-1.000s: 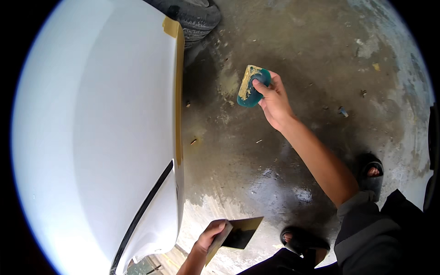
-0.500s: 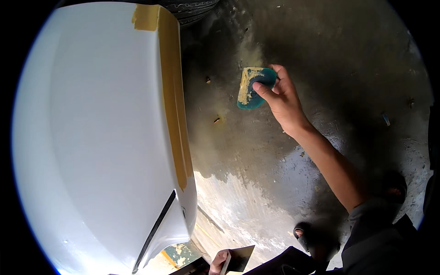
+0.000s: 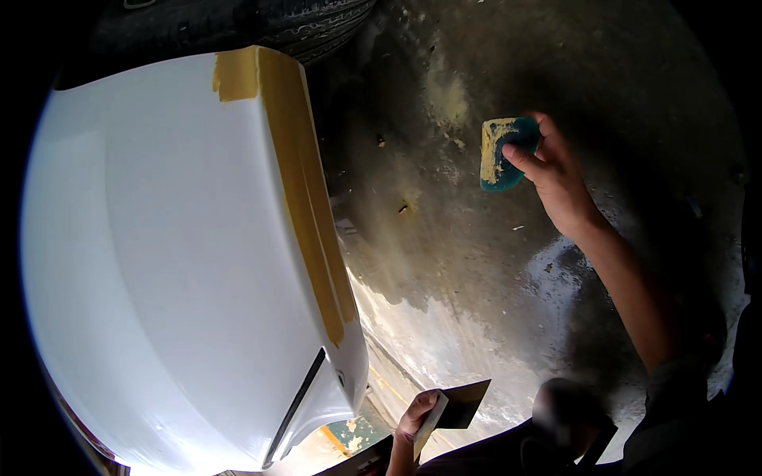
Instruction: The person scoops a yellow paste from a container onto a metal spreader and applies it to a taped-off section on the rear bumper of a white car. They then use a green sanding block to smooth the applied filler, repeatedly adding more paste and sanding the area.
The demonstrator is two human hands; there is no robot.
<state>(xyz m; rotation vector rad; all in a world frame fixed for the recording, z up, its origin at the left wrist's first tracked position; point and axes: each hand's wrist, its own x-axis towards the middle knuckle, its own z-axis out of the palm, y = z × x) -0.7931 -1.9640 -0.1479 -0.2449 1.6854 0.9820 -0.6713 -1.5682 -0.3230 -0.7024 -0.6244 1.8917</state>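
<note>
In my right hand (image 3: 559, 178) is a teal spreader (image 3: 506, 184), its left edge caked with yellowish putty. My thumb presses on its face, and the fingers go behind it. Low in the picture, my left hand (image 3: 417, 412) grips a broad scraper with a pale handle (image 3: 429, 429) and a dark flat blade (image 3: 467, 403). To the left lies a white car body panel (image 3: 182, 238). A long band of tan putty (image 3: 298, 198) runs down its right edge, with a short patch at the top. Neither tool touches the panel.
A black tyre (image 3: 238, 30) sits beyond the panel's far end. The stained concrete floor (image 3: 468, 262) carries small bits of debris and pale smears. A dark slot (image 3: 298, 401) cuts the panel's near corner. A green surface with putty blobs (image 3: 355, 432) shows below that corner.
My right hand and the spreader have moved right, away from the panel. My left hand with the scraper has come farther up into view. The panel sits lower, and more of the tyre shows.
</note>
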